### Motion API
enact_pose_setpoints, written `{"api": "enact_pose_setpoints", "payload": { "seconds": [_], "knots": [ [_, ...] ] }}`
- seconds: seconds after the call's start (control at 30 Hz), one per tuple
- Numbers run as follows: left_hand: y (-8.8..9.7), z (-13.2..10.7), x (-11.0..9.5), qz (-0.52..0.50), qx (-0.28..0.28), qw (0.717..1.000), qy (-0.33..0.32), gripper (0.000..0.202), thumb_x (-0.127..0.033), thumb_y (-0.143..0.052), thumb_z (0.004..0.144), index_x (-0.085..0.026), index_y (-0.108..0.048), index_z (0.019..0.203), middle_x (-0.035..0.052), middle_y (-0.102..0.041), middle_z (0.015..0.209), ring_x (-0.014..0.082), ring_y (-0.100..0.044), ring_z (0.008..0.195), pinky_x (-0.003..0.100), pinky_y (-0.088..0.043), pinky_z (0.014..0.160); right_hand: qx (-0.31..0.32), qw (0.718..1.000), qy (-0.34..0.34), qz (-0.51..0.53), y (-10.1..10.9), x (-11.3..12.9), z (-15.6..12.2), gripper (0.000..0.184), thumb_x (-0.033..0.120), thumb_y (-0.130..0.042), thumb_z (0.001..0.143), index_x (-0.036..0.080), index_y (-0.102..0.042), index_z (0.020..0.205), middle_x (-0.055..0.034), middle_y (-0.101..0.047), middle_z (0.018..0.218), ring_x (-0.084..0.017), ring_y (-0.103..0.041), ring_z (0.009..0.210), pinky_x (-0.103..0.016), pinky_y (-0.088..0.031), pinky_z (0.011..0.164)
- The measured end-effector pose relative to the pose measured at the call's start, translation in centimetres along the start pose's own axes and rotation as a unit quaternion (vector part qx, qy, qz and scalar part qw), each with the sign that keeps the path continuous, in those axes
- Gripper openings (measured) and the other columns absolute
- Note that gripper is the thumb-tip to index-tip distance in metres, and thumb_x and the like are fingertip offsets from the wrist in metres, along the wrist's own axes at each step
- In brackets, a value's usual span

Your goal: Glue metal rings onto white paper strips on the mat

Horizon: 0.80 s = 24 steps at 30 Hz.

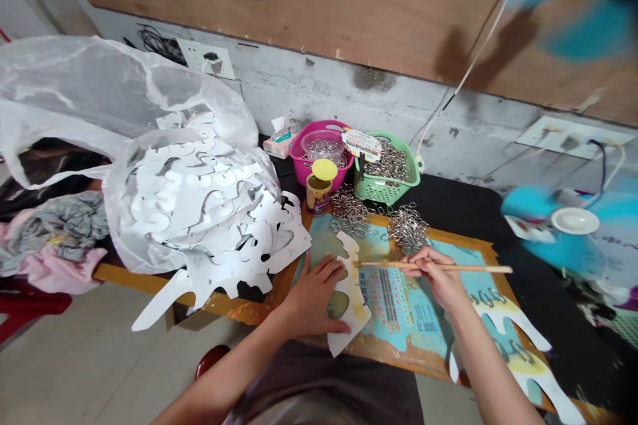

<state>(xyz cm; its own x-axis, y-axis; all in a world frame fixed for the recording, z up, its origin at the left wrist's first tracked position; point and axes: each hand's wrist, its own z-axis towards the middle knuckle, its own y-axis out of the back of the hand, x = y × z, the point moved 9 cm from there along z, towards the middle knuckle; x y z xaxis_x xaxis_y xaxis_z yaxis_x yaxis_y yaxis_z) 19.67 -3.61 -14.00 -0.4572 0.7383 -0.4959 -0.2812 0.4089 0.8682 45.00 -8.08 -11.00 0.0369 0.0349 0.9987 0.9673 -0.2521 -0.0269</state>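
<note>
My left hand (316,297) lies flat on a white die-cut paper piece (349,305) smeared with yellow glue, pressing it against a printed board (413,319). My right hand (434,277) pinches a long wooden stick (471,268), whose tip reaches the top of the paper piece. Loose piles of metal rings (349,210) lie just beyond my hands. Further white cut-outs with rings on them (513,339) lie to the right of the board. A plastic bag (194,199) stuffed with white cut-outs sits to my left.
A pink basket (306,153), a green basket of rings (386,172), a yellow-lidded tub (319,189) and a tissue box (280,143) stand at the wall. A blue fan (553,239) stands at right, another blurs overhead (563,3). Clothes (50,239) lie at far left.
</note>
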Motion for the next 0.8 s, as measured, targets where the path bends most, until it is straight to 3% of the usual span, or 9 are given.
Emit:
{"api": "enact_pose_setpoints", "payload": {
  "seconds": [0.13,0.2,0.43,0.63,0.8],
  "knots": [
    [0.0,0.0,-0.1,0.006,-0.003,1.000,-0.002,0.113,-0.080,-0.070,0.062,-0.023,-0.032,0.152,0.0119,-0.039,0.157,0.0401,-0.026,0.148,0.067,0.006,0.120,0.102,0.994,-0.030,0.004,-1.7,-0.4,-0.4,0.012,0.029,-0.069,0.075,0.018,-0.072,0.070,-0.0071,-0.075,0.074,-0.023,-0.072,0.060,-0.029,-0.060,0.053],
    [0.1,0.1,-0.1,0.006,-0.004,1.000,-0.002,0.111,-0.080,-0.070,0.062,-0.024,-0.033,0.151,0.0119,-0.039,0.156,0.0396,-0.026,0.148,0.066,0.006,0.120,0.119,0.992,-0.040,0.008,-2.2,-0.5,-0.4,0.011,0.027,-0.069,0.074,0.018,-0.072,0.069,-0.0074,-0.075,0.073,-0.023,-0.072,0.058,-0.029,-0.059,0.051],
    [0.5,0.1,-0.2,0.001,-0.017,1.000,0.019,0.114,-0.072,-0.079,0.056,-0.022,-0.031,0.147,0.0166,-0.041,0.153,0.0395,-0.029,0.146,0.065,0.003,0.120,-0.027,0.999,0.039,-0.007,-0.1,0.9,1.3,0.010,0.030,-0.070,0.079,0.022,-0.071,0.074,-0.0042,-0.076,0.089,-0.022,-0.075,0.080,-0.032,-0.063,0.072],
    [0.6,0.0,-0.3,-0.009,-0.016,1.000,0.023,0.111,-0.069,-0.082,0.054,-0.023,-0.033,0.143,0.0157,-0.042,0.153,0.0396,-0.030,0.146,0.066,0.002,0.120,0.046,0.999,-0.011,-0.004,-0.9,-0.1,1.7,0.012,0.029,-0.070,0.074,0.019,-0.071,0.067,-0.0058,-0.075,0.074,-0.022,-0.072,0.060,-0.031,-0.061,0.053],
    [0.6,0.1,-0.3,-0.004,-0.013,1.000,0.025,0.108,-0.068,-0.083,0.054,-0.023,-0.036,0.140,0.0152,-0.042,0.153,0.0405,-0.029,0.146,0.066,0.001,0.120,-0.020,0.999,0.023,-0.027,-1.2,0.8,3.0,0.017,0.036,-0.071,0.080,0.021,-0.069,0.072,-0.0043,-0.075,0.087,-0.023,-0.074,0.081,-0.035,-0.063,0.075]
  ]
}}
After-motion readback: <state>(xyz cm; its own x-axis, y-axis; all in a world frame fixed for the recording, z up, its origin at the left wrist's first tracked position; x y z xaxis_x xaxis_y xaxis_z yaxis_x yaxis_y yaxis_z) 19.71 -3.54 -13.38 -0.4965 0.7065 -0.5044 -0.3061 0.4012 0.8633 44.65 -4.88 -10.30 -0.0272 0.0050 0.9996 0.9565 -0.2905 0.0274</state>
